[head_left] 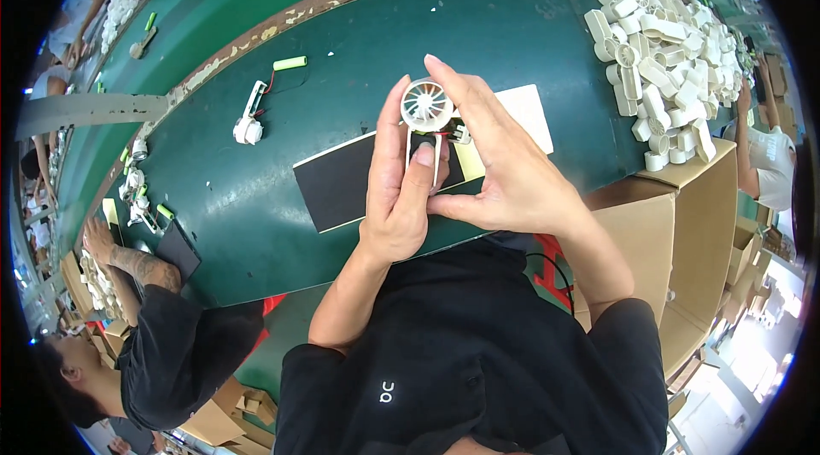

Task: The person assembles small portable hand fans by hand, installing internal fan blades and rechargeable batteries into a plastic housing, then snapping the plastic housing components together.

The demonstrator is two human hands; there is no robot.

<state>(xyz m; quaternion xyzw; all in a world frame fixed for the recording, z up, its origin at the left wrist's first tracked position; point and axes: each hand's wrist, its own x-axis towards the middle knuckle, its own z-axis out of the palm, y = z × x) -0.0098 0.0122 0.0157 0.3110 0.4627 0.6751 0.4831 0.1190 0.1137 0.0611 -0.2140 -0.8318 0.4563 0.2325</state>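
Observation:
My left hand is closed around a white handheld fan housing with a round, spoked head and a narrow open handle. Its thumb presses on a dark piece inside the handle. My right hand curves around the other side, its index finger at the top of the fan head and its thumb by the handle's lower end. Red and black wires and a small part show beside the head, between the hands. Beneath lie a black rectangular pad, partly covered by my left hand, and a pale sheet.
A large pile of white plastic housings covers the table's right end, above an open cardboard box. Farther left lies a white motor assembly wired to a green battery. A co-worker's arm rests at the left end among similar parts.

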